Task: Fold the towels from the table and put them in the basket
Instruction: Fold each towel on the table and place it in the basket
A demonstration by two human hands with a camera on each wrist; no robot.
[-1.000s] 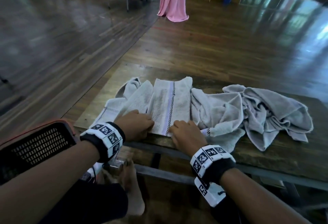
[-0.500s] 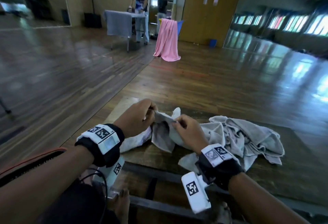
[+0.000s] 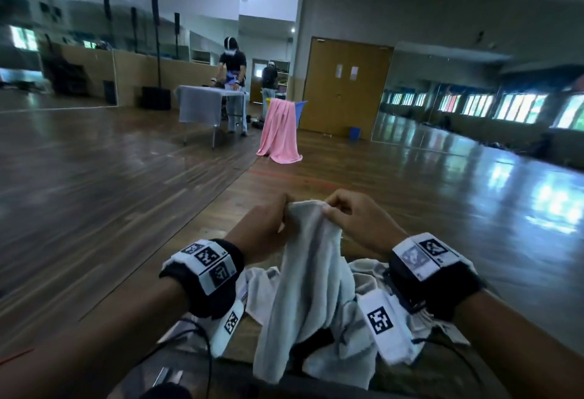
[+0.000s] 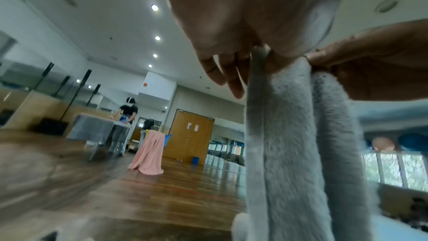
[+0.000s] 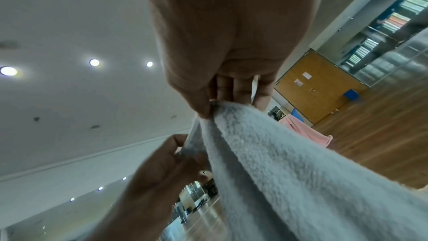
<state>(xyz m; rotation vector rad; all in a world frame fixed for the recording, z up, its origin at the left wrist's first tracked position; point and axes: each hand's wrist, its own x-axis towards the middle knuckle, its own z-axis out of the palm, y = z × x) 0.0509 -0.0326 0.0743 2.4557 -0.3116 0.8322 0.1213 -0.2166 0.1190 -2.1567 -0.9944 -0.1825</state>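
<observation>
Above the dark wooden table (image 3: 521, 364), where more crumpled grey towels (image 3: 366, 275) lie, a pale grey terry towel (image 3: 311, 275) is held up by its top edge, pinched by the left hand (image 3: 268, 228) and right hand (image 3: 357, 225) close together; the pinches should be slid apart to the corners so it hangs flat before folding.

Pale grey towel (image 3: 311, 275); pink cloth (image 3: 279, 128); black wristbands (image 3: 205, 275) with black-and-white square markers; brown wood floor (image 3: 94, 177); tan door (image 3: 343, 85)
</observation>
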